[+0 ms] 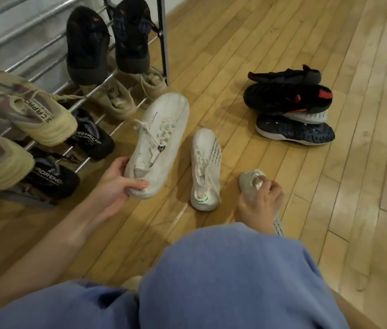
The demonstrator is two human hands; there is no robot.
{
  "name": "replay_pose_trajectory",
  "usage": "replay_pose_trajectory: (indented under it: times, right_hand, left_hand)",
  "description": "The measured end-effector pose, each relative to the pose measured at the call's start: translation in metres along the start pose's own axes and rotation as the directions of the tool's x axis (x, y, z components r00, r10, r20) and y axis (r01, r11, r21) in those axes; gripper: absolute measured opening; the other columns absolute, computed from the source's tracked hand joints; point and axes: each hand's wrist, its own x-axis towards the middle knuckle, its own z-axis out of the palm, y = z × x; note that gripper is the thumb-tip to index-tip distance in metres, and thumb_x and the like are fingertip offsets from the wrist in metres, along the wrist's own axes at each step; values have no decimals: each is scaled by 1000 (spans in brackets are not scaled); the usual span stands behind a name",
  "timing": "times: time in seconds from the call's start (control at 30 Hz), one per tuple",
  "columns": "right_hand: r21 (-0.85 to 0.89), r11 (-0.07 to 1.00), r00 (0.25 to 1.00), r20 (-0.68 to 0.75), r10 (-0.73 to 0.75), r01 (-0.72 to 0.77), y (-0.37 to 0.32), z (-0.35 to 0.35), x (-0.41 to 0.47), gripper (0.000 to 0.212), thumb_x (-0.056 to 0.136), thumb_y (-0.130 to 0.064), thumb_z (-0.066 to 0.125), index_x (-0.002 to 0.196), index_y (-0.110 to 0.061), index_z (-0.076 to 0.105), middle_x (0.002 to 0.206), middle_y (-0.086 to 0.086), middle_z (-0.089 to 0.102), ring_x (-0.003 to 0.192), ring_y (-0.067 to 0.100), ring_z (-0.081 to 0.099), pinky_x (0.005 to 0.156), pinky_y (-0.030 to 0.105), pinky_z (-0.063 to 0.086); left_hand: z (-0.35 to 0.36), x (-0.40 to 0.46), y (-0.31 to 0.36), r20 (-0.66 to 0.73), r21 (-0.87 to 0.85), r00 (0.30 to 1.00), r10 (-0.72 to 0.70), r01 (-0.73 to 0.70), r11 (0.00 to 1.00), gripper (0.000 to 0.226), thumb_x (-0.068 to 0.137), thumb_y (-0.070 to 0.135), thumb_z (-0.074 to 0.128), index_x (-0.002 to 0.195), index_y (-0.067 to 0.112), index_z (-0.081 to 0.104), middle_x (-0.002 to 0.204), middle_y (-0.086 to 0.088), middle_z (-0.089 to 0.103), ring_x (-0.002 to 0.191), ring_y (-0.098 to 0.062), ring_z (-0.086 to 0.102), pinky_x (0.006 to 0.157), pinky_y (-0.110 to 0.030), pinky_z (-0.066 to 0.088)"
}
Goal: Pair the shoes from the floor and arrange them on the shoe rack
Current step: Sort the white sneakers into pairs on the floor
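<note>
My left hand (119, 184) grips the heel of a white sneaker (157, 141) and holds it off the floor, toe pointing toward the shoe rack (33, 58). A second white sneaker with a green heel stripe (205, 169) lies on the wooden floor beside it. My right hand (262, 200) grips another white shoe with a green stripe (250, 184) at its opening, low by the floor; my hand and knee hide most of it. On the rack sit a black pair (107, 41), an olive pair (33, 115), a tan pair (121, 98) and dark sandals (90, 138).
A pile of three dark shoes (292, 105) lies on the floor at the right: two black ones and a navy one at the bottom. My knees in blue trousers (223, 281) fill the lower view. Bare wooden floor spreads beyond the pile.
</note>
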Motion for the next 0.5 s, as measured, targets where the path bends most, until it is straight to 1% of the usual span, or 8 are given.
replay_pose_trajectory:
  times: [0.07,0.1,0.17,0.27,0.37,0.43,0.5]
  right_hand:
    - [-110,983,986,68,155,-147,13,-8,6,83,73,-31,71,141,-8,28,141,19,31,131,38,28,110,47,24]
    - [-163,971,973,121,196,-176,19,-9,8,91,71,-34,74,143,-8,24,142,20,31,132,40,29,110,49,24]
    - [-230,959,954,205,217,-169,29,-6,11,95,71,-36,75,144,-6,22,139,21,35,130,41,33,109,49,27]
    - [-245,959,953,230,198,-141,37,0,16,90,73,-29,72,144,-8,21,133,20,40,125,40,39,107,49,30]
    - [-136,981,956,241,166,-137,34,0,23,80,72,-17,68,140,-14,26,126,17,44,119,37,42,104,48,33]
    - [-88,995,973,219,68,-49,31,0,30,77,69,-10,66,137,-18,31,125,12,46,118,34,44,105,47,33]
    - [-99,993,983,180,-44,62,26,-1,41,80,65,-5,64,138,-20,32,129,8,47,122,31,44,108,45,30]
  left_hand:
    - [3,2,-4,6,3,1000,-16,16,1000,69,64,-24,58,122,9,45,111,-5,63,99,-18,64,68,-24,59]
    - [5,3,-5,11,1,1000,-25,25,1000,70,62,-23,59,123,8,45,109,-4,64,98,-18,64,66,-24,59]
    - [7,3,-9,24,-14,999,-49,49,999,74,58,-21,61,125,7,44,110,-6,64,98,-18,64,63,-23,58]
    - [10,2,-11,37,-22,997,-74,75,997,83,52,-16,63,129,4,43,115,-9,63,100,-21,64,63,-24,58]
    - [11,3,-11,45,-29,995,-88,90,996,85,56,-20,61,135,1,39,117,-10,62,103,-23,63,65,-26,60]
    - [11,3,-9,42,-32,995,-89,90,995,83,60,-22,59,137,1,38,117,-10,61,103,-24,62,64,-26,60]
    - [12,4,-8,38,-15,995,-88,89,996,79,65,-26,56,137,1,37,116,-9,61,102,-24,62,65,-28,60]
